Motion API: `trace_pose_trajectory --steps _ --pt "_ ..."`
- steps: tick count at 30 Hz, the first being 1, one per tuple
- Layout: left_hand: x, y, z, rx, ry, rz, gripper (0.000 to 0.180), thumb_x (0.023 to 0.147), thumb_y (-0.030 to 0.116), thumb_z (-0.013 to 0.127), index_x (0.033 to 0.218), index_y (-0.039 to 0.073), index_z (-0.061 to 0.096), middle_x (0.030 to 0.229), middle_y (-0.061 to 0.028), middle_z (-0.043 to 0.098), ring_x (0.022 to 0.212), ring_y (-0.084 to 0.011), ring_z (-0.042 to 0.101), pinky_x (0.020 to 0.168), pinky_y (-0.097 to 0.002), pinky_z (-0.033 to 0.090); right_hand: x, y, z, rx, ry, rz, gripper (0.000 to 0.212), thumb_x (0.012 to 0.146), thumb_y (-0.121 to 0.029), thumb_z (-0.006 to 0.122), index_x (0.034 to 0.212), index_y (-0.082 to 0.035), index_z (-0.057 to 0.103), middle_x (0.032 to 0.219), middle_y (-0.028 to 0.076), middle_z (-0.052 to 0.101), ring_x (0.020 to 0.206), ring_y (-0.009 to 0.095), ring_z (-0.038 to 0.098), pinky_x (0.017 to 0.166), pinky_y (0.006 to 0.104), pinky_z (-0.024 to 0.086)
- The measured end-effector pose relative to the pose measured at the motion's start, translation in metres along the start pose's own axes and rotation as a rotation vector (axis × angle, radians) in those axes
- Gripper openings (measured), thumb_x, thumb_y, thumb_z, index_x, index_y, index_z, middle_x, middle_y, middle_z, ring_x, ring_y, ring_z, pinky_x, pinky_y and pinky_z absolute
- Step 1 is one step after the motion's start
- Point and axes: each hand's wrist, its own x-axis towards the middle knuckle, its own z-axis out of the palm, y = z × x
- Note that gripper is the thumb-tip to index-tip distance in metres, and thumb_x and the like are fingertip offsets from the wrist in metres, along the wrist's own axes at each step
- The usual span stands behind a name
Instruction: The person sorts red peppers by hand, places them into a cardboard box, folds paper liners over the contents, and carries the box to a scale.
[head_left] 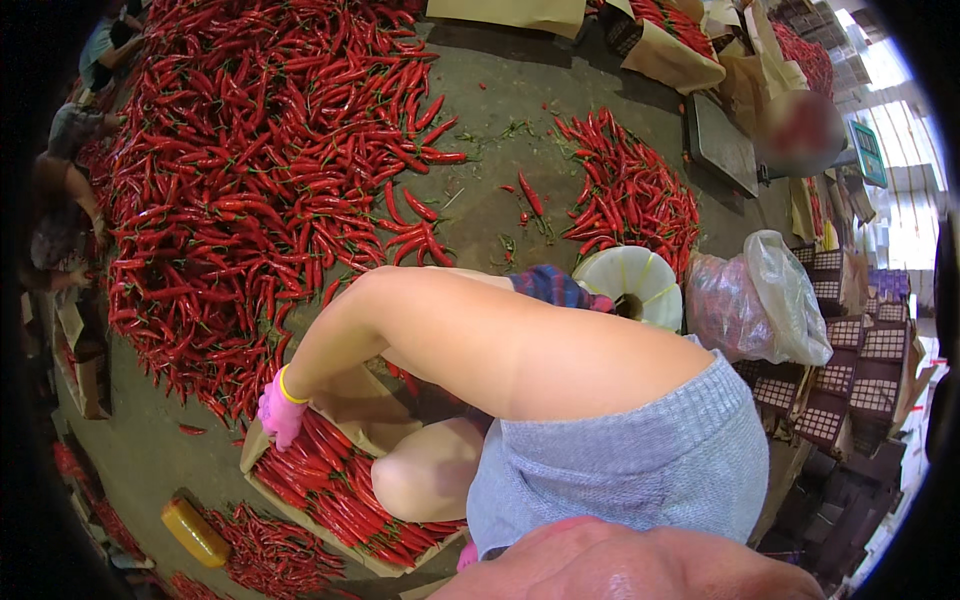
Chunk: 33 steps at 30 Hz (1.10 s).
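Note:
My right hand (283, 410), in a pink glove with a yellow cuff, reaches down to the corner of a cardboard box (372, 563). Its fingers point downward and rest at the edge of the red chillies (335, 490) inside, with no chilli visibly gripped. These chillies lie lengthwise in rows, and brown paper lining (365, 405) stands up along the box's far side. Only a small pink patch of my left hand (467, 556) shows by the near right end of the box; its fingers are hidden. A bare knee (425, 470) covers part of the box.
A large chilli heap (260, 150) covers the floor ahead, a smaller heap (635, 190) lies to its right. Nearby are a white round tub (632, 285), a clear plastic bag (765, 300), a platform scale (722, 145), stacked crates (850, 370) and a yellow container (195, 532). Several people work far left.

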Motion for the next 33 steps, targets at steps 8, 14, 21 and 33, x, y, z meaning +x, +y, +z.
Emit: trace_pose_trajectory --steps 8,14,21,33 --pt "-0.050 -0.096 -0.131 -0.834 0.354 -0.587 0.059 0.100 0.041 0.033 0.144 0.002 0.041 0.145 -0.0170 0.044 0.133 -0.0330 0.041 0.110 -0.0521 0.031 0.030 -0.059 -0.010 0.117 0.016 -0.014 0.058 0.088 -0.055 0.052 0.115 -0.005 0.065 0.118 0.019 0.064 0.110 0.037 0.060 0.094 0.0478 0.047" --pt "-0.058 -0.137 -0.140 -1.029 0.459 -0.609 0.087 0.096 0.065 0.029 0.156 0.006 0.010 0.164 -0.0132 0.004 0.150 -0.0265 0.007 0.120 -0.0433 0.006 0.077 0.001 -0.007 0.182 0.086 0.097 0.060 0.093 -0.054 0.049 0.117 0.001 0.057 0.118 0.021 0.062 0.111 0.035 0.059 0.094 0.0459 0.046" --pt "-0.044 -0.088 -0.104 -1.241 0.436 -0.755 0.066 0.099 0.052 0.030 0.144 0.004 0.035 0.149 -0.0144 0.041 0.133 -0.0314 0.045 0.112 -0.0503 0.035 0.094 0.000 0.032 0.232 -0.249 0.366 0.056 0.101 -0.041 0.043 0.131 0.005 0.048 0.121 0.016 0.062 0.111 0.026 0.060 0.098 0.0378 0.046" --pt "-0.036 -0.102 -0.092 -1.019 0.532 -0.764 0.085 0.096 0.067 0.022 0.154 0.006 0.018 0.159 -0.0144 0.021 0.145 -0.0310 0.025 0.119 -0.0505 0.018 0.089 0.018 0.045 0.293 0.009 0.221 0.051 0.097 -0.050 0.044 0.113 -0.003 0.055 0.108 0.024 0.061 0.108 0.041 0.056 0.092 0.0471 0.044"
